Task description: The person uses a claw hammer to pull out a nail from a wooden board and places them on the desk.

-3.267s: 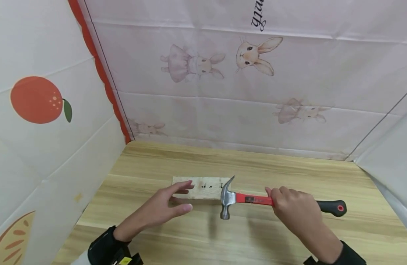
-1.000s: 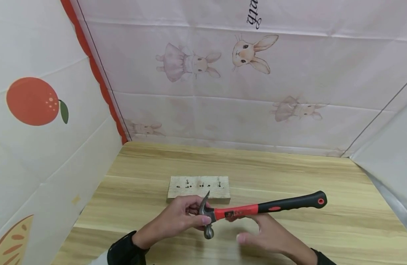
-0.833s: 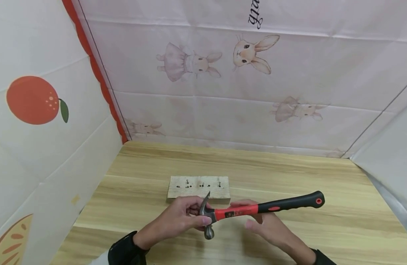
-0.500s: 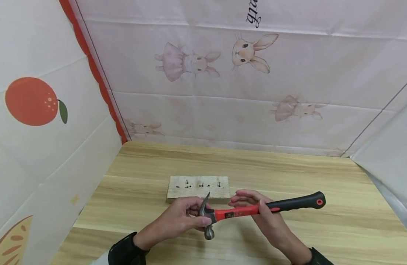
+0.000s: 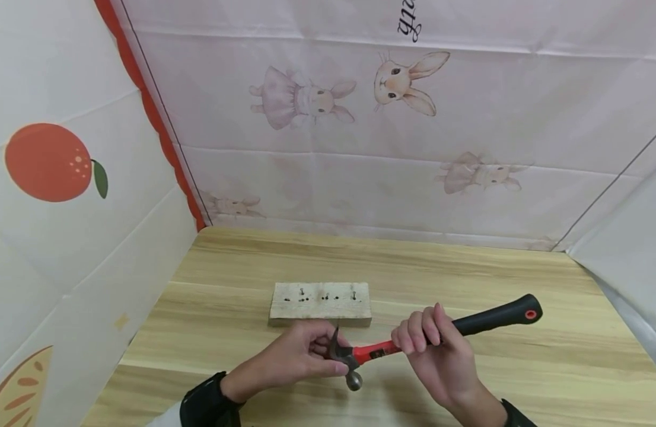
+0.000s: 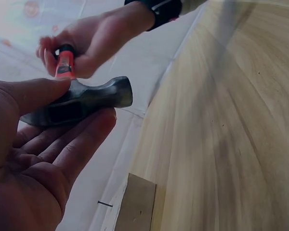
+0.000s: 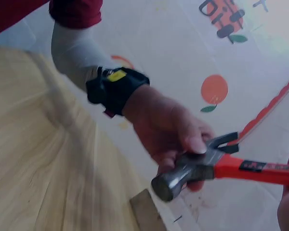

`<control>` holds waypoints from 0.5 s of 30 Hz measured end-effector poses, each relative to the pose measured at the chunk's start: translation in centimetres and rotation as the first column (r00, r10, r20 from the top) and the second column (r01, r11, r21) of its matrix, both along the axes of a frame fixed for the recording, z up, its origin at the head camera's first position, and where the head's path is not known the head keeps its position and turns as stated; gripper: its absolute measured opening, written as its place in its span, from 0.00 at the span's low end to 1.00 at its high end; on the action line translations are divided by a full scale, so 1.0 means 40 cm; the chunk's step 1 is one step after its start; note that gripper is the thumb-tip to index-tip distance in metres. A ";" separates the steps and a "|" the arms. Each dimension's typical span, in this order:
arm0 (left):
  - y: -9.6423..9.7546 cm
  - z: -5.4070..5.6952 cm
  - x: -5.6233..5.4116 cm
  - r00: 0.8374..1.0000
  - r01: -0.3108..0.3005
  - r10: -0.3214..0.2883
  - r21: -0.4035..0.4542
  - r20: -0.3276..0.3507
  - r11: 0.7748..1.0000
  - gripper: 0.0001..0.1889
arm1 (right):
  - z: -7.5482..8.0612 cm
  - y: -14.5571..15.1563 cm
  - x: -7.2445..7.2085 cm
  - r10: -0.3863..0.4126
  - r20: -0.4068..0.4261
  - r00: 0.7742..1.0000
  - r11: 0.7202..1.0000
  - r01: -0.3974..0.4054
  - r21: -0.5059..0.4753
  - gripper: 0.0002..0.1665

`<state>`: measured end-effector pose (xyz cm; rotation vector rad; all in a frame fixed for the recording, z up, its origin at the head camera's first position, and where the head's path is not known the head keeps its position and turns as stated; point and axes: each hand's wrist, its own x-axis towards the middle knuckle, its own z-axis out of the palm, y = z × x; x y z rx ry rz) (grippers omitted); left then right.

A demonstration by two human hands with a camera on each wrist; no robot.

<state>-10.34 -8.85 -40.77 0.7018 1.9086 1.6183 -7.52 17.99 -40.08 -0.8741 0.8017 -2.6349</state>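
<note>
A claw hammer (image 5: 378,350) with a red and black handle is held above the table between both hands. My left hand (image 5: 290,357) pinches its metal head, thumb on one side and fingers on the other. The left wrist view shows the hammer head (image 6: 77,106) lying over the extended fingers with the thumb on top. My right hand (image 5: 440,362) grips the handle around its middle, fingers curled over it; the black end sticks out to the right. Behind the left hand, a pale wooden block (image 5: 338,311) lies on the table with several nails (image 5: 354,295) standing in its top.
The wood-grain table (image 5: 467,273) is bounded at the back by a printed sheet with rabbits (image 5: 403,83). On the left hangs a white sheet with an orange fruit print (image 5: 47,163), and a plain pale sheet (image 5: 627,255) is on the right.
My left hand has moved from beside the block onto the hammer head. My right hand loosened from the handle, shifted beneath it, and now has its fingers closed round it again.
</note>
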 end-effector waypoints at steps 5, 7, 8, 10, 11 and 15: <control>0.008 -0.003 0.004 1.000 0.029 -0.029 0.001 0.002 1.000 0.13 | 0.017 -0.011 -0.003 0.014 -0.080 0.997 0.997 -0.020 -0.075 0.31; 0.008 -0.004 0.005 0.999 0.034 -0.034 -0.008 0.001 0.999 0.12 | 0.020 -0.012 -0.001 0.008 -0.080 0.997 0.996 -0.015 -0.088 0.31; 0.008 -0.005 0.006 0.999 0.039 -0.039 -0.014 0.001 0.999 0.12 | 0.022 -0.012 0.000 0.001 -0.074 0.997 0.996 -0.008 -0.092 0.31; 0.007 -0.006 0.009 0.999 0.054 -0.054 -0.021 0.001 0.998 0.11 | 0.024 -0.012 0.003 -0.013 -0.049 0.999 0.995 0.008 -0.101 0.31; 0.006 -0.008 0.010 0.998 0.063 -0.064 -0.024 -0.002 0.998 0.11 | 0.026 -0.012 0.005 -0.018 -0.035 0.999 0.994 0.014 -0.104 0.31; 0.006 -0.010 0.014 0.993 0.111 -0.113 -0.040 -0.044 0.993 0.10 | 0.030 -0.010 0.011 -0.023 -0.006 1.000 0.994 0.023 -0.106 0.30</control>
